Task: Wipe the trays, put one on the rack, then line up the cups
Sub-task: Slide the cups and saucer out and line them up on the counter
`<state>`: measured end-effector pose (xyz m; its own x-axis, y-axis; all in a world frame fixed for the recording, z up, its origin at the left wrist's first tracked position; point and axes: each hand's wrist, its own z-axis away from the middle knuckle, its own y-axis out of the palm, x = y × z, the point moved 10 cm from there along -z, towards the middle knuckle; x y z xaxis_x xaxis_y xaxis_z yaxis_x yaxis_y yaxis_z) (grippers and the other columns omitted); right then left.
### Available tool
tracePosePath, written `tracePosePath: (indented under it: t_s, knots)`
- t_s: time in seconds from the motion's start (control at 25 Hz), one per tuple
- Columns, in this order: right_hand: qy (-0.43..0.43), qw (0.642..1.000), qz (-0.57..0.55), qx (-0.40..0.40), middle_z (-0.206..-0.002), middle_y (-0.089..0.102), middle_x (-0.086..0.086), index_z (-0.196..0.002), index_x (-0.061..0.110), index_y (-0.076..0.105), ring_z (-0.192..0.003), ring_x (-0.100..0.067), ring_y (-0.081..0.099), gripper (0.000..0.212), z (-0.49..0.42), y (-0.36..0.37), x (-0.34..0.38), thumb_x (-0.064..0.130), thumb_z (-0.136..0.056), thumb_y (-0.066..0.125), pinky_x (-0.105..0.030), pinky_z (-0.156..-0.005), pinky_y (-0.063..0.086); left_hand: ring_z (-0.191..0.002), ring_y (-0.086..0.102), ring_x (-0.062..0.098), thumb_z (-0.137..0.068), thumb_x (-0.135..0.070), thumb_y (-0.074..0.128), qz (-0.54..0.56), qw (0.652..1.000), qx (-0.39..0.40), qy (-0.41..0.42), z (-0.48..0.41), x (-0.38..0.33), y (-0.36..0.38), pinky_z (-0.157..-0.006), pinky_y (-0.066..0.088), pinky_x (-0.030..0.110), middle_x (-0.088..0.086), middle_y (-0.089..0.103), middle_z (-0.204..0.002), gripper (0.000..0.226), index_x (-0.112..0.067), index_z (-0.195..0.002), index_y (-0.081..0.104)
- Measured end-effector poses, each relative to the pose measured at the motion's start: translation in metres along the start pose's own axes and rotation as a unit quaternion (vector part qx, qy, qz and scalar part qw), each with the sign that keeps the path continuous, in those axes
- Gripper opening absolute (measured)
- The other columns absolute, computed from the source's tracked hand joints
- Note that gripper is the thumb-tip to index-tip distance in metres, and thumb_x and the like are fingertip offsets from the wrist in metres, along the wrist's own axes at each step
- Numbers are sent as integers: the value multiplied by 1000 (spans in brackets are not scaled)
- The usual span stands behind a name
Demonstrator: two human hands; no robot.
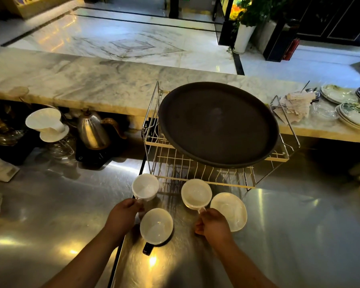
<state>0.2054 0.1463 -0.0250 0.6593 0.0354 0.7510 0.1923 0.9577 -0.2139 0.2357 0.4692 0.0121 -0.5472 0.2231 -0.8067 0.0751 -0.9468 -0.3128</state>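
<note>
A large round dark tray (pixel 217 124) lies tilted on top of the white wire dish rack (pixel 195 173). On the steel counter in front of the rack stand three white cups. My left hand (pixel 124 213) pinches the handle of the left cup (pixel 145 186). My right hand (pixel 213 224) grips the handle of the middle cup (pixel 196 193). The third cup (pixel 156 225) sits between my hands, nearest to me, with a dark object under it. A white saucer (pixel 230 210) lies just right of my right hand.
A steel gooseneck kettle (pixel 93 132) and a white coffee dripper (pixel 47 124) stand at the back left. Patterned plates (pixel 355 115) are stacked on the marble ledge at the right, beside crumpled papers (pixel 293 107). A dark seam splits the steel counter near my left arm.
</note>
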Motion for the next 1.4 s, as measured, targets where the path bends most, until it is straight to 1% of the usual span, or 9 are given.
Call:
tracePosePath:
  t_s: [0.12,0.2,0.4,0.52,0.72,0.88,1.0,1.28,1.4]
  knots:
    - [6,999,-36,3,-53,67,-1,-90,9,72,-55,-21,63,25,7,-2,6,25,-103,58,-39,-60,59,-90,71,21,-102,-28,61,-2,999,-15,33,13,-14,2,-83,51,38,3,80,-89,27,-20,-85,80]
    - [0,998,-56,1,-55,68,-3,-89,6,72,-56,-23,63,25,15,-7,12,22,-102,58,-43,-62,57,-88,71,18,-102,-33,60,-16,998,-15,52,23,-26,9,-76,49,33,-2,80,-84,30,-23,-80,80]
    - [-18,997,-70,-13,-57,71,-2,-91,9,70,-57,-23,65,22,35,-33,18,19,-102,55,-42,-61,57,-89,68,14,-102,-35,59,-42,996,28,67,46,-46,49,-79,49,35,-5,79,-87,32,-27,-80,80]
    - [-25,997,-72,-23,-63,75,-3,-94,15,72,-63,-24,70,22,44,-57,18,22,-103,55,-43,-66,61,-89,67,11,-103,-35,58,-53,994,61,69,66,-57,79,-75,45,30,-5,78,-88,30,-26,-83,78]
    - [-40,996,-75,-24,-70,77,-7,-93,17,73,-66,-24,72,22,51,-104,14,26,-103,55,-40,-68,60,-90,71,18,-102,-33,61,-41,994,68,77,97,-69,129,-75,50,31,0,79,-90,23,-24,-89,78]
    - [-43,997,-61,-34,-75,79,-4,-93,20,73,-74,-25,77,24,52,-157,6,30,-103,54,-44,-78,66,-91,70,14,-103,-33,59,-66,990,88,92,122,-85,180,-71,47,27,-3,78,-91,24,-29,-85,75]
    - [-56,995,-63,-46,-74,78,-6,-92,16,73,-77,-30,77,25,54,-205,1,28,-103,55,-52,-80,65,-93,70,12,-104,-32,58,-37,993,86,70,146,-88,221,-76,48,30,-5,77,-91,22,-26,-89,74]
    - [-63,991,-105,-47,-73,73,-17,-94,3,70,-69,-32,70,21,50,-322,-4,15,-104,56,-57,-82,60,-94,68,19,-104,-32,58,-26,996,70,54,200,-99,316,-94,51,41,-1,78,-93,26,-19,-94,79]
    - [-64,990,-111,-53,-75,70,-19,-96,-1,69,-71,-32,68,20,45,-354,-4,9,-103,53,-55,-82,61,-94,65,14,-105,-35,56,-35,996,69,50,206,-101,347,-87,46,35,-6,77,-92,29,-20,-95,78]
